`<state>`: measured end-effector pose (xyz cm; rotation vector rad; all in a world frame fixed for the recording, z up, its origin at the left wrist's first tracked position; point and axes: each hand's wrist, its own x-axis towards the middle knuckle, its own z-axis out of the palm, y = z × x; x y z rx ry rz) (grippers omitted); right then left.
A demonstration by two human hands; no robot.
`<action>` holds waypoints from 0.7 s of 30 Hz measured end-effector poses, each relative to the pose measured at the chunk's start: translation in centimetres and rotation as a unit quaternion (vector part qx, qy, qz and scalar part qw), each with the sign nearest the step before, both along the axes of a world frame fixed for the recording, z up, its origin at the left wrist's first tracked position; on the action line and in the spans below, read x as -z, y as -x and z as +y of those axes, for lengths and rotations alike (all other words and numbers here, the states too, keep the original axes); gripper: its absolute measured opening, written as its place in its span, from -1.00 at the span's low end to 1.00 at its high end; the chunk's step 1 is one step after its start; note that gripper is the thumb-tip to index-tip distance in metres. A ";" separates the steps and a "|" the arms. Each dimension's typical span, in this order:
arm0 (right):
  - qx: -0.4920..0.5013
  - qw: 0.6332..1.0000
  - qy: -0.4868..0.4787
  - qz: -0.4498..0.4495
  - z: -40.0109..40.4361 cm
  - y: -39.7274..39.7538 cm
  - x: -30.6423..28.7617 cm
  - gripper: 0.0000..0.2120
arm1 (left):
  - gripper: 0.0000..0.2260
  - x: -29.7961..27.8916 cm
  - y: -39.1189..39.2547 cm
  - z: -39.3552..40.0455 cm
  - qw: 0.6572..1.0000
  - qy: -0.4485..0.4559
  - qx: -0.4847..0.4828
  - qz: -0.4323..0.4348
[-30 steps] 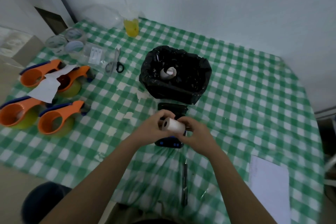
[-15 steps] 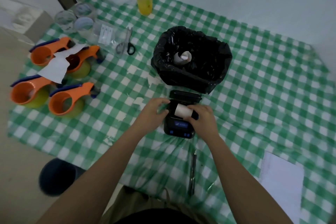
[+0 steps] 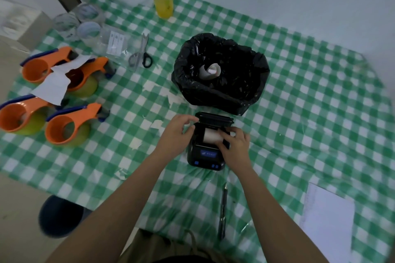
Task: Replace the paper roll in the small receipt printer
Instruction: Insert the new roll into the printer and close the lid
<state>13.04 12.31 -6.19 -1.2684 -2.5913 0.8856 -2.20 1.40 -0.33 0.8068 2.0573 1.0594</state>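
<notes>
**New roll seated in the open printer**

Nearest the person, a dark pen lay on the green checked table, pointing away from the edge, with a white sheet well off to its right. A dark round stool stood on the floor below the table's near left edge.

Just beyond the pen sat the black printer, its lid swung open toward the far side and a small blue screen lit on its front. The white roll lay in the open compartment. The right hand rested on the printer's right side, its fingers curled over the roll's right end and touching it. The left hand was against the printer's left side, fingers bent around the lid's corner; it held nothing loose, and I could not tell how firmly it gripped.

Right behind the lid stood a bin lined with a black bag, and a spent roll lay inside it.

To the left were four orange tape dispensers, a scrap of white paper draped over two of them. Farther back lay scissors, clear packets and rolls of clear tape. At the far edge, near the wall, stood a bag of yellow liquid.
</notes>
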 end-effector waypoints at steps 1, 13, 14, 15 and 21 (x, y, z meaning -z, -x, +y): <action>0.014 1.000 0.001 0.013 -0.1 -0.1 0.0 -0.70 | -0.81 -0.1 0.0 0.1 1.000 0.002 0.000 -0.004; -0.061 0.992 -0.095 0.058 -0.6 0.0 -0.2 -0.91 | -0.82 -0.5 -0.1 0.2 0.999 0.009 -0.001 -0.039; -0.075 0.991 -0.101 0.050 -0.5 0.0 -0.2 -0.90 | -0.82 -0.4 -0.2 0.2 0.999 0.007 -0.003 -0.038; -0.083 0.990 -0.101 0.041 -0.4 0.1 -0.2 -0.89 | -0.82 -0.4 -0.2 0.2 0.999 0.005 -0.005 -0.036; -0.109 0.993 -0.051 0.012 -0.4 0.3 -0.9 -0.94 | -0.79 -0.2 -0.2 0.3 1.000 0.010 0.005 -0.001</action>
